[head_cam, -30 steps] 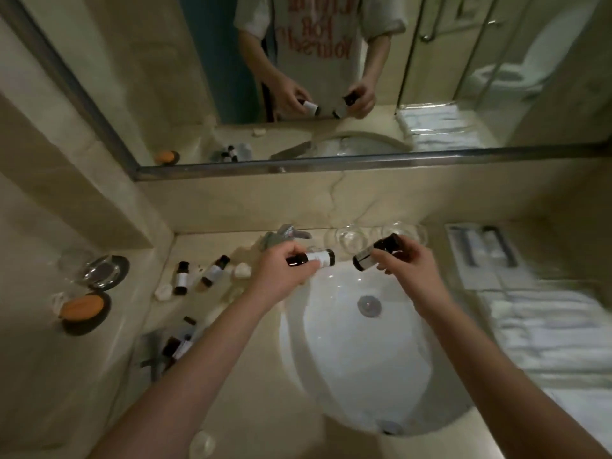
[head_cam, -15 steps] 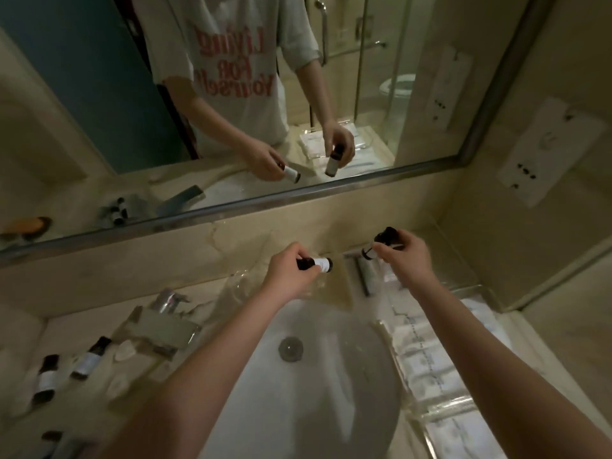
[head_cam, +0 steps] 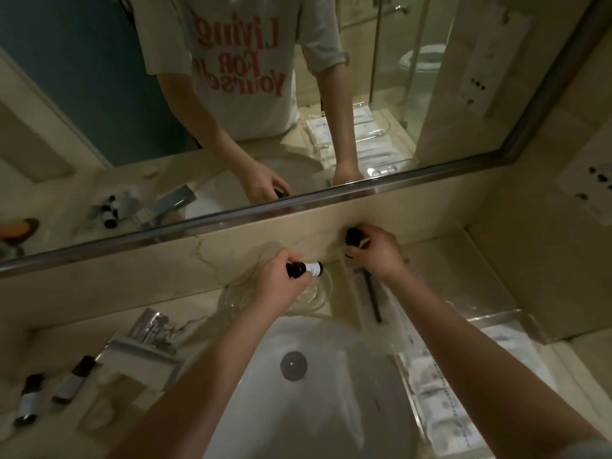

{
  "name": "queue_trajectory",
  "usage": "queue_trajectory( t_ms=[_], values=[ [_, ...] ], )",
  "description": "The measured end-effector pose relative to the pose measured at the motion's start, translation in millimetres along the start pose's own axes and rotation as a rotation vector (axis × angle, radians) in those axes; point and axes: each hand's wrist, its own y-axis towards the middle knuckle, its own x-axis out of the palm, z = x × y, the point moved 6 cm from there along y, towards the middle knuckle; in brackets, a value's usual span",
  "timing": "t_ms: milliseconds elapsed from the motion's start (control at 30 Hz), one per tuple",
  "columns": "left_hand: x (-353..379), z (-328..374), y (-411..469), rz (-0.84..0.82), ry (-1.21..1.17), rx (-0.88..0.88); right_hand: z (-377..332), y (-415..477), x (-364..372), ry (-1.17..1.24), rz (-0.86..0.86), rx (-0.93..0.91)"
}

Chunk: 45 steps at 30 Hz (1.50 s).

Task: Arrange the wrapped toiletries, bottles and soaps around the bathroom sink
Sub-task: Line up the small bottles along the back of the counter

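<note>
My left hand [head_cam: 276, 283] grips a small dark bottle with a white label [head_cam: 304, 268], held sideways above a clear glass [head_cam: 321, 293] behind the white sink [head_cam: 318, 392]. My right hand [head_cam: 377, 250] holds a second dark bottle [head_cam: 352, 238] upright by its black cap, close to the back wall under the mirror. Two more small dark bottles [head_cam: 71, 379] [head_cam: 29, 400] lie on the counter at the left. Wrapped toiletries [head_cam: 440, 409] sit in a clear tray right of the sink.
A chrome faucet [head_cam: 149, 329] stands at the sink's left. A small soap [head_cam: 99, 415] lies near the lying bottles. The mirror [head_cam: 99, 111] spans the back wall, showing a person's shirt and arms. A wall plate [head_cam: 592, 183] is on the right wall.
Both hands have moved farther back toward the wall with their bottles, the right hand more so. My view has shifted right and closer to the counter.
</note>
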Motion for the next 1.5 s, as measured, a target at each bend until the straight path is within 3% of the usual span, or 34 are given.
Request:
queue_trajectory(
  t_ms=[467, 667, 733, 900, 1000, 1167, 1333, 1500],
  values=[
    [-8.1, 3.8, -3.3, -0.002, -0.046, -0.006, 1.2, -6.9, 3.8, -0.109, 0.011, -0.040],
    [-19.8, 23.7, -9.4, -0.008, -0.081, 0.031, 5.8, -40.7, -46.6, 0.015, 0.187, 0.000],
    [-20.1, 36.5, -12.7, -0.029, -0.073, 0.073, 3.3, -55.1, -49.6, 0.110, 0.129, -0.011],
    [-8.5, 80.1, -26.8, -0.203, -0.009, 0.252, -21.2, -84.2, -32.4, 0.341, -0.302, -0.101],
    [-3.6, 100.3, -32.3, -0.269, 0.040, 0.329, -27.4, -88.2, -39.1, 0.394, -0.285, -0.141],
    [-6.5, 109.8, -30.3, -0.222, -0.187, 0.269, -19.4, -93.3, -44.7, 0.555, -0.268, -0.069],
    [-2.3, 113.0, -30.9, -0.144, -0.046, 0.282, -15.8, -98.3, -40.1, 0.649, -0.295, -0.064],
    [0.3, 118.9, -33.7, -0.124, -0.109, 0.294, -18.9, -102.3, -40.0, 0.734, -0.305, -0.054]
  ],
)
